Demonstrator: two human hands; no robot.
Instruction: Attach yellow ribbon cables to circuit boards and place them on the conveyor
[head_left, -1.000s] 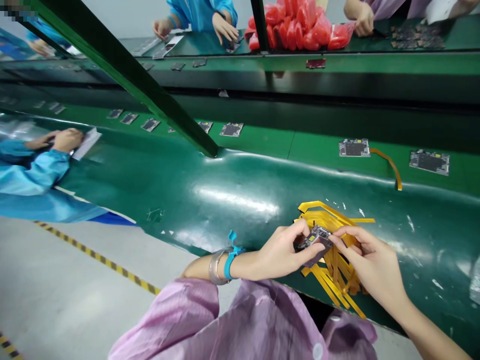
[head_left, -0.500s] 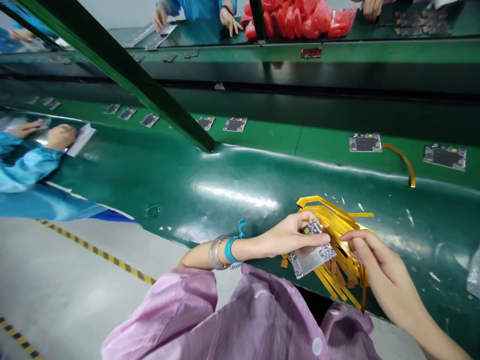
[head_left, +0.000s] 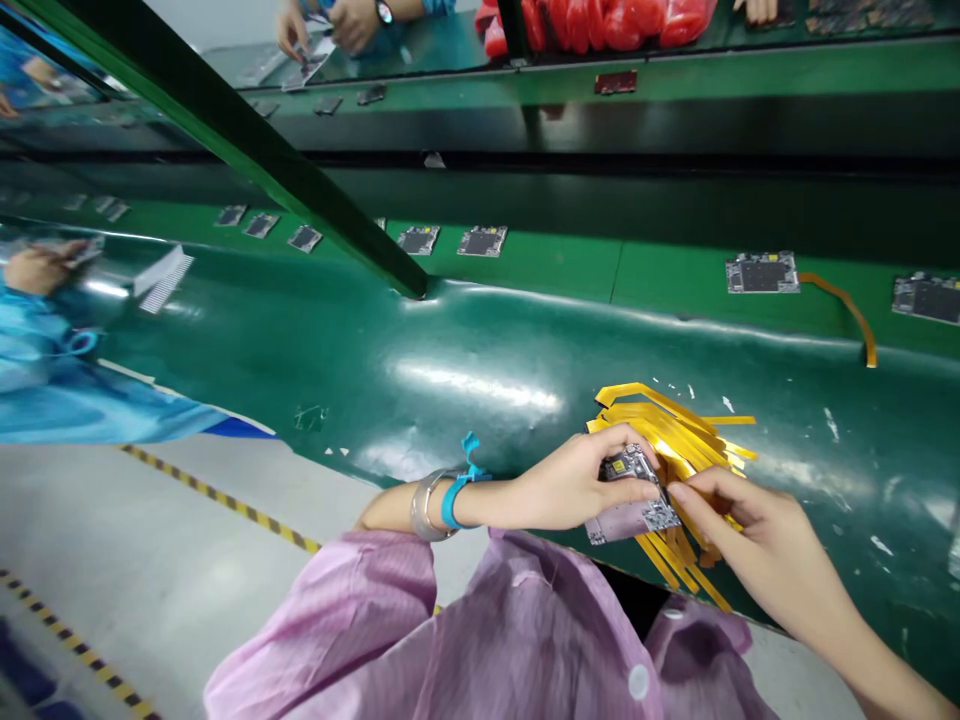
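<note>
My left hand is closed on a circuit board, thumb on top and fingers behind the far edge. The board is tilted, with a yellow square part and a plain metal plate on it. At the board's right edge, the thumb and forefinger of my right hand are pinched together. They seem to hold a flat ribbon cable, mostly hidden by the fingers. Under and behind both hands lies a loose pile of yellow-orange ribbon cables on the green bench mat.
Along the green strip lie several circuit boards, one board with a ribbon cable attached. A slanted green post crosses the left side. Co-workers' hands show at left and across the line, near red bags.
My right hand's fingertips have moved left from over the cable pile to the board's edge. The left hand still holds the board. At left, a co-worker's hand has left the white ridged piece.
</note>
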